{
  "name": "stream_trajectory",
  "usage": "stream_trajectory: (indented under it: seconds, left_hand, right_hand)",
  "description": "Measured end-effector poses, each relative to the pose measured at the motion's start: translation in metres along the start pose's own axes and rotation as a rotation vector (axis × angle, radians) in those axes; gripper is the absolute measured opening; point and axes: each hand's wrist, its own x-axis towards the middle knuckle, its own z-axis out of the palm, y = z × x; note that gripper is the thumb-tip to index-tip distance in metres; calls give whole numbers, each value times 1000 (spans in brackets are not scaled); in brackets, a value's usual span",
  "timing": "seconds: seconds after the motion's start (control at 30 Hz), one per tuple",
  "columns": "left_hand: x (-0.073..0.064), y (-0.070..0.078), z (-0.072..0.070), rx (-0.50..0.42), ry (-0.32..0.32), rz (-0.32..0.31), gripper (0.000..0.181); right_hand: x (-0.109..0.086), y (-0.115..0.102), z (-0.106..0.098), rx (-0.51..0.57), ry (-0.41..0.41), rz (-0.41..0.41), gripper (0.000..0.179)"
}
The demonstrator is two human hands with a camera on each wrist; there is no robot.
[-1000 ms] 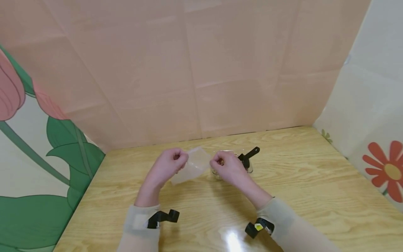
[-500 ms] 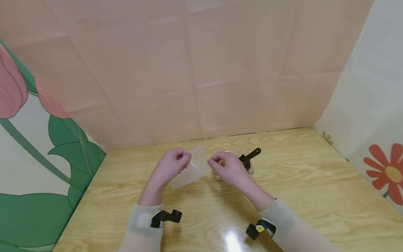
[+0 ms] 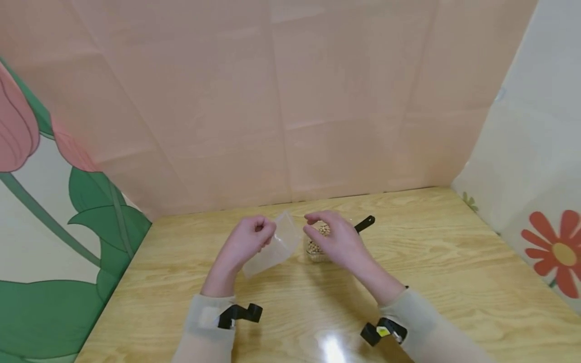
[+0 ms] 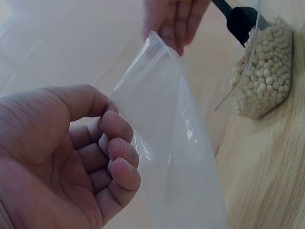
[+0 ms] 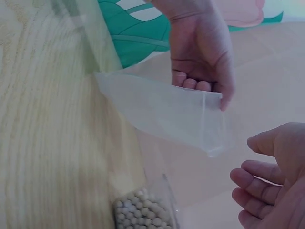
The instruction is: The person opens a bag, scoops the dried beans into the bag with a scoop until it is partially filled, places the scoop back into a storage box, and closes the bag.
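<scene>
My left hand [image 3: 247,239] pinches the edge of a clear zip bag [image 4: 176,129] between thumb and curled fingers, and the bag hangs flat from it above the table. In the right wrist view the bag's zip strip runs near its top edge. My right hand [image 3: 338,239] is apart from the bag, with thumb and fingers spread and nothing between them. Behind and below that hand stands a clear plastic box [image 3: 317,257] full of pale round beans or beads [image 4: 267,78]. A black scoop [image 4: 243,21] leans in the box, its handle [image 3: 365,223] sticking out to the right.
The wood-grain table [image 3: 408,262] extends on both sides of the box. A pink sheet [image 3: 281,111] rises along its back edge. Printed flower panels stand at the left [image 3: 104,217] and right [image 3: 544,201]. A camera is strapped to each wrist.
My right thumb and fingers have parted from a pinch at the bag's corner and spread, the hand shifting slightly right. The bag hangs lower from my left hand, which stays nearly in place.
</scene>
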Motion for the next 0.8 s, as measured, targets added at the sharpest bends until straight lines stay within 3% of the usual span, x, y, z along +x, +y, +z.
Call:
stream_trajectory:
  seconds: [0.37, 0.8]
  left_hand:
    - [1, -3, 0, -1, -14, -17, 33]
    - [0, -2, 2, -11, -28, -29, 30]
  right_hand:
    - [-2, -1, -30, 3, 4, -62, 44]
    - [2, 21, -68, -100, -27, -128, 60]
